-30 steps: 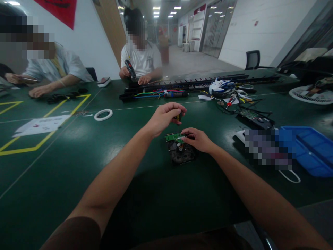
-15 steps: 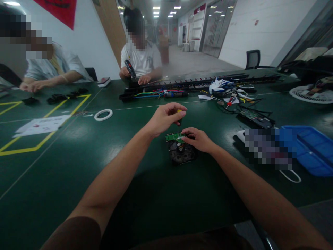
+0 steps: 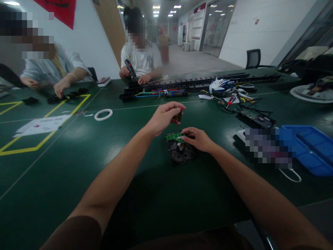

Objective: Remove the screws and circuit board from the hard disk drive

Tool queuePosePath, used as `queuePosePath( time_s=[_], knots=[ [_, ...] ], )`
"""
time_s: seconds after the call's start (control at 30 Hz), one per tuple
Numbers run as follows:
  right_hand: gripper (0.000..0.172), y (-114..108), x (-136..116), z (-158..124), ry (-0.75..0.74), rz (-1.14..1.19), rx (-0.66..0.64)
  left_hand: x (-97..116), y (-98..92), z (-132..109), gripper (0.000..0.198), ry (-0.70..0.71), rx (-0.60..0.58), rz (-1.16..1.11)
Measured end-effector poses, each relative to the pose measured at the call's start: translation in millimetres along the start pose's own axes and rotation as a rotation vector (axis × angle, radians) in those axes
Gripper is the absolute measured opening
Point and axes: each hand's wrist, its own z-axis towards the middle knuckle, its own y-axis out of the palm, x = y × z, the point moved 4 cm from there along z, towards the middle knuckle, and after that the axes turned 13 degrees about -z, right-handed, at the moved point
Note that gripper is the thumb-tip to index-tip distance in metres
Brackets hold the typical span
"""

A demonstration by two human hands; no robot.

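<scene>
Center of frame: left hand (image 3: 165, 119) has its fingers curled closed around a small yellow-and-black handle (image 3: 179, 116), mostly hidden by the fingers; lower end of the tool too thin and dark to make out. It's above the back edge of the dark device (image 3: 180, 154), which lies flat on the green table (image 3: 125, 173), just right of center. Green circuit board (image 3: 172, 137) sits at the device's far end. Right hand (image 3: 199, 139) comes in from the right, thumb and fingertips a little apart, touching the board's right end; can't tell whether it pinches or only presses.

Right of frame: another board-fitted device (image 3: 256, 118), then blue tray (image 3: 309, 149) near the edge. Upper right: white-and-blue gloves (image 3: 221, 85) beside a red-handled screwdriver (image 3: 231, 101), cables around. Left: white ring (image 3: 103, 118), paper sheet (image 3: 43, 125) partly over yellow tape (image 3: 36, 149). Top center: co-worker in white shirt (image 3: 142, 55) holds a power driver (image 3: 130, 68) over long black strips (image 3: 192, 83). Upper left: second co-worker (image 3: 73, 62), one hand at small black parts (image 3: 79, 92).
</scene>
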Motion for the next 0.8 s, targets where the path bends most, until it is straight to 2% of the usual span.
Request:
queuePosePath(
  time_s=[0.23,0.43,0.63,0.8],
  knots=[
    [0.028,1.5,4.2,0.5,0.007,-0.004,-0.005,-1.6,-0.1,0.2,0.017,-0.011,-0.048,-0.013],
    [0.027,0.6,2.3,0.7,-0.009,-0.011,-0.003,-1.1,5.7,-1.5,0.011,-0.003,-0.078,-0.053],
    [0.028,0.2,-0.8,0.4,-0.015,-0.001,-0.007,1.1,4.3,-2.5,0.021,0.093,-0.085,0.071],
    [0.027,0.3,0.5,0.7,-0.019,0.008,0.001,2.1,0.9,-2.1,0.023,0.114,-0.088,0.138]
  ],
)
